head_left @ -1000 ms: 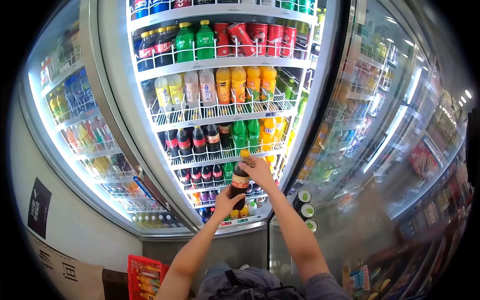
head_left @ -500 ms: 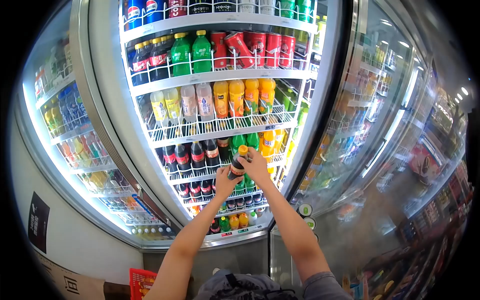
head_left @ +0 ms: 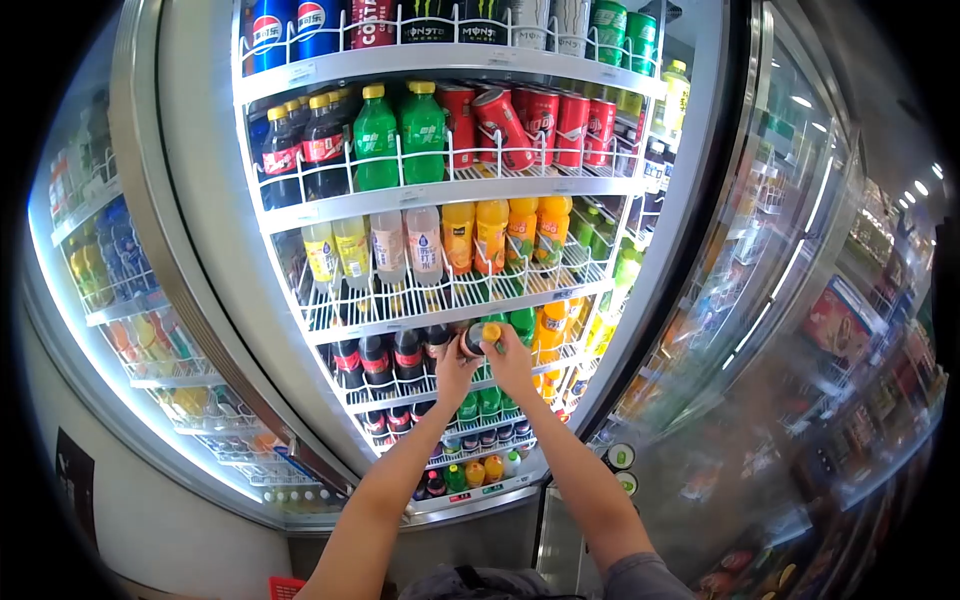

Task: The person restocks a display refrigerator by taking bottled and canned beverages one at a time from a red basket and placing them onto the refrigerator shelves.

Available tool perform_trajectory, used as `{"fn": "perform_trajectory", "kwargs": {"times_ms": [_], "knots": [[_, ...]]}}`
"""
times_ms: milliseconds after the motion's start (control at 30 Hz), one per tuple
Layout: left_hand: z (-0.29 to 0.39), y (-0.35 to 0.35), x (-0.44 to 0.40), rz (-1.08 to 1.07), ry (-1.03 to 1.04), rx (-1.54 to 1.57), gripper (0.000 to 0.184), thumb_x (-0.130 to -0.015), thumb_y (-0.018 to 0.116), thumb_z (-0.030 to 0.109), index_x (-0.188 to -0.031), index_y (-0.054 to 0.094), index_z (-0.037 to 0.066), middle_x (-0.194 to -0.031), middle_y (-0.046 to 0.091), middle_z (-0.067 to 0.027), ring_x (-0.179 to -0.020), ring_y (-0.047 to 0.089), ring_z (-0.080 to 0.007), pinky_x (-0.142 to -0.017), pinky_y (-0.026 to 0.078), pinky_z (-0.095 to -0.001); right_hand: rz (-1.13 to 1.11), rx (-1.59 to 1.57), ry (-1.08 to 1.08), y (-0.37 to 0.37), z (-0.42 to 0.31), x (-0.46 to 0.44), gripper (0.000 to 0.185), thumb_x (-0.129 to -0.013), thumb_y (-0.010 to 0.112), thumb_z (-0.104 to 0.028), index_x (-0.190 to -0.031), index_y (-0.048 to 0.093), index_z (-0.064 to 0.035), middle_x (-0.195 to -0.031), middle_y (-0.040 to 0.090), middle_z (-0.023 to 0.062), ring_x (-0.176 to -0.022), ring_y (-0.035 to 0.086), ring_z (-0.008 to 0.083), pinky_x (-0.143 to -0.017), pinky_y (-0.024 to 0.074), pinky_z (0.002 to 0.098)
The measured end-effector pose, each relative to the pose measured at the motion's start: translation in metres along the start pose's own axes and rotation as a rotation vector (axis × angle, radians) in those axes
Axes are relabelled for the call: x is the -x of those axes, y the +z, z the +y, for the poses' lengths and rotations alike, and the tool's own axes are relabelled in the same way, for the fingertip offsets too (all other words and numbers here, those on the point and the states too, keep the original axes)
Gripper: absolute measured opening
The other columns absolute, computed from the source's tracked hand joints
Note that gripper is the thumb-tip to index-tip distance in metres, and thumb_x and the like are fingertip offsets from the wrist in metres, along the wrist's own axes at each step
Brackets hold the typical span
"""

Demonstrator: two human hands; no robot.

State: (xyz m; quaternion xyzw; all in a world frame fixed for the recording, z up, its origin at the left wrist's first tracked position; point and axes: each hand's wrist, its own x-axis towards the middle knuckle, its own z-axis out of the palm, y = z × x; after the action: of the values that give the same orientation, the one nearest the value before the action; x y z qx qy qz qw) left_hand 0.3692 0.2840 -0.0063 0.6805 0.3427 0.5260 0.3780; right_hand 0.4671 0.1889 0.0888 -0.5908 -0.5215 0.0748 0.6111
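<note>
A dark cola bottle (head_left: 471, 341) with an orange-yellow cap is held in front of the fourth cooler shelf, tilted with its cap toward me. My left hand (head_left: 455, 368) grips its lower left side. On the right, my right hand (head_left: 513, 362) has its fingers closed round the upper part near the cap. The label is mostly hidden by my fingers. Just left of my hands stands a row of cola bottles (head_left: 374, 362) with red labels. Green bottles (head_left: 523, 322) and orange drink bottles (head_left: 551, 330) stand behind and right of them.
White wire shelves (head_left: 450, 322) with front rails fill the open cooler. Red cans (head_left: 535, 125) and green soda bottles (head_left: 422, 135) stand higher up. A glass door (head_left: 690, 330) stands at my right. Low at left is a red basket (head_left: 285, 587).
Both hands have moved with the cola bottle toward the shelf, and its cap now points more toward me. My view has tilted up and come closer to the cooler.
</note>
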Motion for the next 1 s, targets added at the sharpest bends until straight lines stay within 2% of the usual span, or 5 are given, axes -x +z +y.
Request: {"fn": "perform_trajectory", "kwargs": {"times_ms": [200,600,800,867,1000], "knots": [[-0.009,-0.003,0.003,-0.093,-0.136,0.062,0.079,-0.077,0.079,0.013,-0.142,0.037,-0.004,-0.124,0.061,-0.0236,-0.115,0.063,-0.0295,-0.091,0.053,-0.0344,-0.016,0.038,0.06,0.026,0.023,-0.012,0.039,-0.086,0.069,-0.01,-0.121,0.055,-0.0024,-0.104,0.069,0.0148,-0.097,0.068,0.0251,-0.083,0.052,0.0339],[-0.034,-0.029,0.032,-0.362,-0.1,0.074,0.08,-0.085,0.072,0.018,-0.149,0.028,0.0,-0.135,0.052,-0.0302,-0.118,0.061,-0.0344,-0.097,0.049,-0.0389,0.069,0.221,0.093,0.071,0.061,-0.033,0.039,-0.084,0.072,-0.016,-0.117,0.058,-0.0019,-0.096,0.069,0.0177,-0.09,0.068,0.0337,-0.079,0.0514,0.0375],[-0.029,-0.064,0.061,-0.427,-0.169,0.046,0.067,-0.087,0.069,0.02,-0.144,0.038,0.002,-0.129,0.06,-0.0212,-0.11,0.065,-0.0297,-0.093,0.051,-0.0375,0.054,0.359,0.073,0.082,0.066,-0.051,0.038,-0.081,0.074,-0.025,-0.11,0.064,-0.0034,-0.096,0.069,0.0211,-0.09,0.065,0.0419,-0.078,0.0513,0.044],[-0.031,-0.075,0.068,-0.418,-0.182,0.044,0.063,-0.088,0.068,0.02,-0.143,0.041,0.006,-0.127,0.061,-0.0203,-0.105,0.067,-0.0282,-0.089,0.052,-0.0373,0.029,0.325,0.01,0.078,0.061,-0.047,0.041,-0.081,0.074,-0.026,-0.112,0.062,-0.0023,-0.094,0.069,0.0207,-0.089,0.066,0.04,-0.077,0.052,0.0421],[-0.037,-0.091,0.079,-0.385,-0.231,0.12,0.06,-0.088,0.067,0.018,-0.142,0.043,0.007,-0.124,0.063,-0.02,-0.101,0.068,-0.0264,-0.085,0.053,-0.036,-0.049,0.312,0.173,0.072,0.058,-0.018,0.058,-0.084,0.071,-0.021,-0.133,0.05,-0.0003,-0.1,0.069,0.0204,-0.092,0.07,0.0282,-0.079,0.0536,0.0342]]}}
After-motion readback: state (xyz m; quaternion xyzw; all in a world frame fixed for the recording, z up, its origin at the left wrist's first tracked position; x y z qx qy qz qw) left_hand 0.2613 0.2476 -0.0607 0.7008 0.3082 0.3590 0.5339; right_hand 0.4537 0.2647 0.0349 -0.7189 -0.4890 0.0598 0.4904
